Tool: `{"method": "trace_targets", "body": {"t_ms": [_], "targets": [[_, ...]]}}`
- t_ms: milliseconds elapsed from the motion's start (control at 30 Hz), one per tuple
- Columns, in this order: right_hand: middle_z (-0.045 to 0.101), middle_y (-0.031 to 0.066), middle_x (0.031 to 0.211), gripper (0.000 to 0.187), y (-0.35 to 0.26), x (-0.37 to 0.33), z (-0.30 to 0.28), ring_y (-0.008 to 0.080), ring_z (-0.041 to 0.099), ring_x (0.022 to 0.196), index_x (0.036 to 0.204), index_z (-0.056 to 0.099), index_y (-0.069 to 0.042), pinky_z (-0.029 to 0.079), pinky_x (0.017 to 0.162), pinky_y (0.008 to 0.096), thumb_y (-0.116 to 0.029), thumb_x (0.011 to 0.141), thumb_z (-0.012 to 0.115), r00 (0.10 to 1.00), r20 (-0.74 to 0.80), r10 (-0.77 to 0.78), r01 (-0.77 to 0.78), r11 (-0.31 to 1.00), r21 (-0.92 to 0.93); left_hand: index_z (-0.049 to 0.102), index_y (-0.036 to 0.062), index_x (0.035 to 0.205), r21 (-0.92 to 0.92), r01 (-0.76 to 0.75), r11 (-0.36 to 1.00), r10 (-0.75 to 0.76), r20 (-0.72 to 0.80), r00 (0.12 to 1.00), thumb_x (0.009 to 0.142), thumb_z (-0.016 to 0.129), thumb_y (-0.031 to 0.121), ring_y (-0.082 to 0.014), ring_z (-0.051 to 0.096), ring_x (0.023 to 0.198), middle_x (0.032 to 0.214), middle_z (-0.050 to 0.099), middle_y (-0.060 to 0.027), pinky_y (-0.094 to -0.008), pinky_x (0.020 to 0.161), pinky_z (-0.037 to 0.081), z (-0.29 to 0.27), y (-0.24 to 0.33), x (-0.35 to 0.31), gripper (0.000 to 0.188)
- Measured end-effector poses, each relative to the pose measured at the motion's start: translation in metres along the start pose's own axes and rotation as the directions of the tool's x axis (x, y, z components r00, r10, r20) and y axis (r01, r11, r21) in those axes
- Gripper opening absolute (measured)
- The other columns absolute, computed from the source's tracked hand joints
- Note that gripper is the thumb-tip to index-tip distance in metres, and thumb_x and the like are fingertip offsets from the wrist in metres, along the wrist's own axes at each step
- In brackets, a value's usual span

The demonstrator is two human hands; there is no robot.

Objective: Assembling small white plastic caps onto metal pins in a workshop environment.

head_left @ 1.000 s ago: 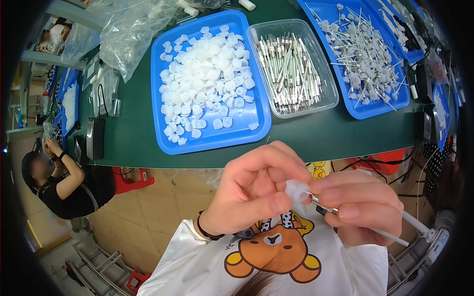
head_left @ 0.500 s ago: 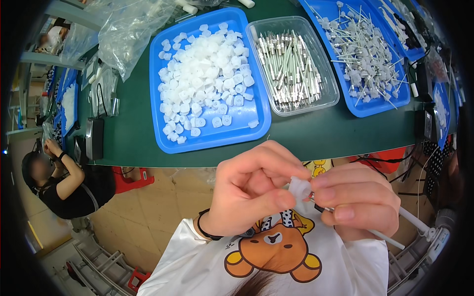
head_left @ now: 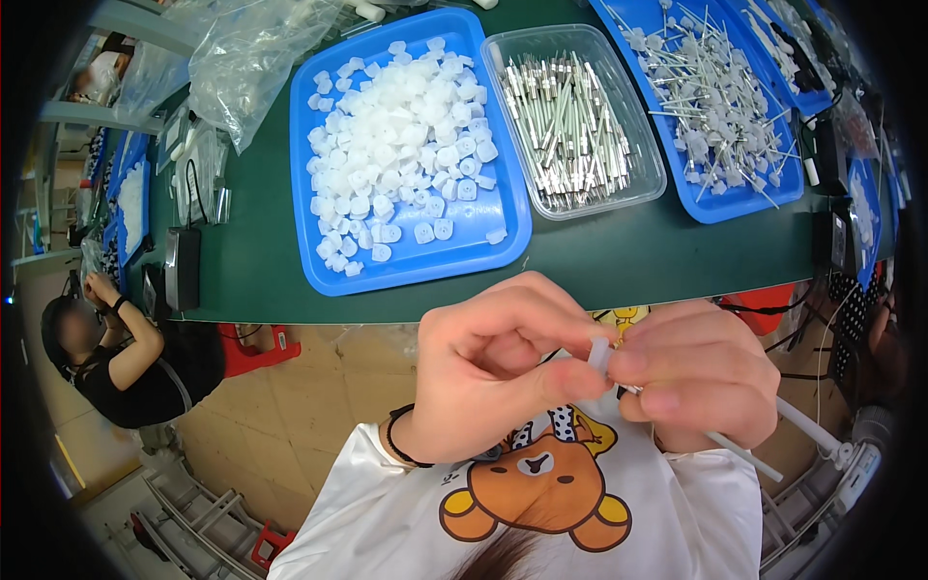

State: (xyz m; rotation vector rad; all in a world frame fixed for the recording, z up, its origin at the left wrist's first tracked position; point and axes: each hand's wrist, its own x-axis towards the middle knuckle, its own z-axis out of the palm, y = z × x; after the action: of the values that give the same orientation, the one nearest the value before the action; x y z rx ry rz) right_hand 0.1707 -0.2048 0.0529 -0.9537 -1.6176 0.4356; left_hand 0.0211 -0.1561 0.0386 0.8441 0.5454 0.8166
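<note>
In front of my chest, my left hand (head_left: 488,372) pinches a small translucent white plastic cap (head_left: 598,356) between thumb and forefinger. Close against it, my right hand (head_left: 710,372) grips a thin pale rod (head_left: 744,456), whose far end slants down past the palm. A bit of the rod's metal tip shows between the right fingertips, near the cap. My fingers hide whether the tip is inside the cap.
On the green table (head_left: 261,242) stands a blue tray (head_left: 483,237) heaped with white caps. Beside it are a clear plastic box (head_left: 643,184) of metal-ended rods and another blue tray (head_left: 720,208) of capped rods. A person (head_left: 126,358) sits at the left.
The cap has turned so that it now shows edge-on between my fingertips. My right hand has shifted slightly left, and its rod has moved with it.
</note>
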Motion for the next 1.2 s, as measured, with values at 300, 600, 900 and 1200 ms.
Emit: {"method": "trace_targets", "body": {"t_ms": [300, 600, 900, 1200], "targets": [[0.061, 0.0199, 0.084, 0.018, 0.019, -0.011, 0.013, 0.0203, 0.061, 0.067, 0.088, 0.054, 0.004, 0.05, 0.059, 0.0286, 0.003, 0.071, 0.059, 0.943, -0.193, 0.272, -0.18, 0.903, 0.391, 0.055, -0.0059, 0.097, 0.014, -0.052, 0.999, 0.05, 0.094, 0.994, 0.071, 0.062, -0.005, -0.0137, 0.056, 0.075, 0.087, 0.054, -0.012, -0.0229, 0.06, 0.046, -0.013, -0.005, 0.001, 0.027], [0.061, 0.0203, 0.083, 0.015, 0.017, -0.015, 0.013, 0.0164, 0.058, 0.064, 0.092, 0.052, 0.004, 0.048, 0.058, 0.0261, -0.004, 0.081, 0.054, 0.682, 0.039, 0.73, -0.383, 0.312, 0.869, 0.057, -0.0078, 0.092, 0.404, -0.383, 0.831, 0.389, 0.07, 0.919, 0.061, 0.065, -0.009, -0.0166, 0.056, 0.075, 0.085, 0.056, -0.0132, -0.0237, 0.064, 0.044, 0.003, 0.002, 0.005, 0.031], [0.061, 0.0194, 0.083, 0.015, 0.01, -0.018, 0.017, 0.0174, 0.058, 0.065, 0.093, 0.052, 0.002, 0.048, 0.057, 0.0262, -0.007, 0.081, 0.055, 0.647, 0.095, 0.756, -0.373, 0.206, 0.905, 0.059, -0.0074, 0.088, 0.265, -0.361, 0.894, 0.351, 0.085, 0.933, 0.067, 0.059, -0.015, -0.0153, 0.055, 0.072, 0.084, 0.057, -0.0137, -0.0233, 0.061, 0.044, -0.004, -0.004, 0.007, 0.022], [0.06, 0.0213, 0.082, 0.013, 0.008, -0.02, 0.027, 0.0202, 0.06, 0.07, 0.091, 0.049, 0.005, 0.05, 0.059, 0.0285, 0.004, 0.078, 0.053, 0.708, -0.096, 0.7, -0.243, 0.369, 0.897, 0.061, -0.0064, 0.085, 0.165, -0.284, 0.944, 0.266, 0.124, 0.956, 0.064, 0.064, -0.013, -0.0155, 0.056, 0.072, 0.083, 0.058, -0.0145, -0.023, 0.061, 0.044, -0.015, -0.006, 0.01, 0.023]]}}
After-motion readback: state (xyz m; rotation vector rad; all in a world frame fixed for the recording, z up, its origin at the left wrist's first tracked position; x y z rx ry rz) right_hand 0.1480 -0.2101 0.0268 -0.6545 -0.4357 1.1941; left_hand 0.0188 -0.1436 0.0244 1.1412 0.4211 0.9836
